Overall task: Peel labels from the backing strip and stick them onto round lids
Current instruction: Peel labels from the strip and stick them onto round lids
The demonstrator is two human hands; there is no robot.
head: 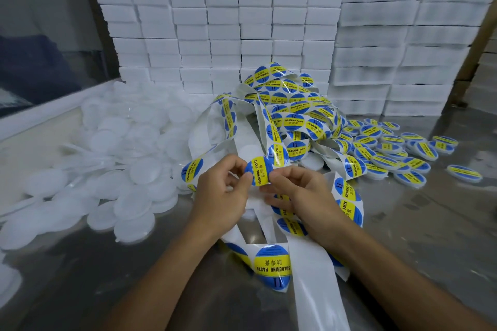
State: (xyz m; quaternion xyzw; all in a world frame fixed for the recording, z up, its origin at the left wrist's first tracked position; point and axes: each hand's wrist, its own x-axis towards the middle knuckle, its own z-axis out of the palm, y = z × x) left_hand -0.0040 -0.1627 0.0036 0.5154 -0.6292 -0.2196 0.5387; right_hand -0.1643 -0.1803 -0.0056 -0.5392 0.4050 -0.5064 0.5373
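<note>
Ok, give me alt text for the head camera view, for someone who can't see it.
Two hands, left hand and right hand, pinch a round blue and yellow label between them above a tangled backing strip on a metal table. Plain white lids are heaped to the left, labelled lids lie to the right, and stacked white blocks stand behind.

Your hands, left [222, 191] and right [301, 193], met at table [430, 223] centre, label [259, 171] between them. Strip tangle [290, 115] lay behind hands. Bare lids [121, 169] heaped left; labelled lids [390, 148] right. Box stacks [228, 29] stood behind everything.
</note>
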